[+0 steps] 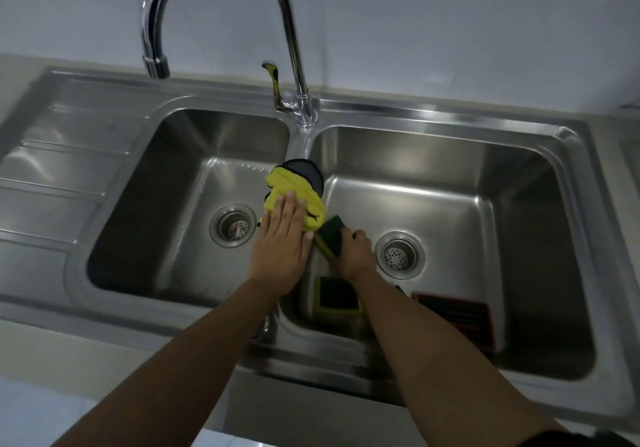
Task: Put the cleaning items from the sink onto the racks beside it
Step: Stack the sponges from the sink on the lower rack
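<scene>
A yellow and grey cloth lies draped over the divider between the two basins of the steel sink. My left hand rests flat on the cloth's near end, fingers spread. My right hand grips a green and yellow sponge just right of the divider, above the right basin. A second green and yellow sponge lies on the right basin's floor near the front wall, partly hidden by my right forearm. A dark red scouring pad lies to its right.
The tall chrome tap arches over the left basin from behind the divider. A ribbed steel draining board runs along the sink's left side. Each basin has a round drain strainer. A pale counter edge lies in front.
</scene>
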`<state>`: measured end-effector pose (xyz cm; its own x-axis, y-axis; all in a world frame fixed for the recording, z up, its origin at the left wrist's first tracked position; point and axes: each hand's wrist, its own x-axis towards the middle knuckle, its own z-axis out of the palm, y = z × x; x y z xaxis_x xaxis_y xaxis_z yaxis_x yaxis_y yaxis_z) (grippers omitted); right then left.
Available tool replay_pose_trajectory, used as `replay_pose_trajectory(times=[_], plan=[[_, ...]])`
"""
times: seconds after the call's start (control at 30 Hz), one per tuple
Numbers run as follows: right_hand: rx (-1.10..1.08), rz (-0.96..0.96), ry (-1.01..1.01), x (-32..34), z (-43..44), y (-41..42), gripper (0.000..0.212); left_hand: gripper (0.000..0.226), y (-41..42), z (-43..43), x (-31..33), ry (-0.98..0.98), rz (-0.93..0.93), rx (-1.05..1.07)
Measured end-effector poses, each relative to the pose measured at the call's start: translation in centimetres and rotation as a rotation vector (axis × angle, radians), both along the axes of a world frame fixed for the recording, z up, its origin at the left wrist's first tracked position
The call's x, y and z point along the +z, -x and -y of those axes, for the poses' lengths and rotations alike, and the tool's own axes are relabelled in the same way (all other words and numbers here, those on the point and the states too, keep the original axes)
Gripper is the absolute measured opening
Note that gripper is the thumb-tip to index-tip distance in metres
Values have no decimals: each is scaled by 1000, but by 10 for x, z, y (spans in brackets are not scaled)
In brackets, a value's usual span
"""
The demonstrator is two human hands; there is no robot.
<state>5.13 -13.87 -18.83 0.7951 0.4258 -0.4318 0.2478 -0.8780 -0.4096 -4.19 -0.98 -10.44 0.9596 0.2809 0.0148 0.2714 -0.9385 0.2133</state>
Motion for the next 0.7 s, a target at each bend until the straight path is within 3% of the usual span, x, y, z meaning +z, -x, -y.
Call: replay_pose_trajectory(times=[0.33,0.7], plan=[[-32,110,-43,77,59,-33,70,67,-28,20,33,2,25,-39],[-509,311,-226,210,227,-112,61,59,-160,153,69,133,79,-229]])
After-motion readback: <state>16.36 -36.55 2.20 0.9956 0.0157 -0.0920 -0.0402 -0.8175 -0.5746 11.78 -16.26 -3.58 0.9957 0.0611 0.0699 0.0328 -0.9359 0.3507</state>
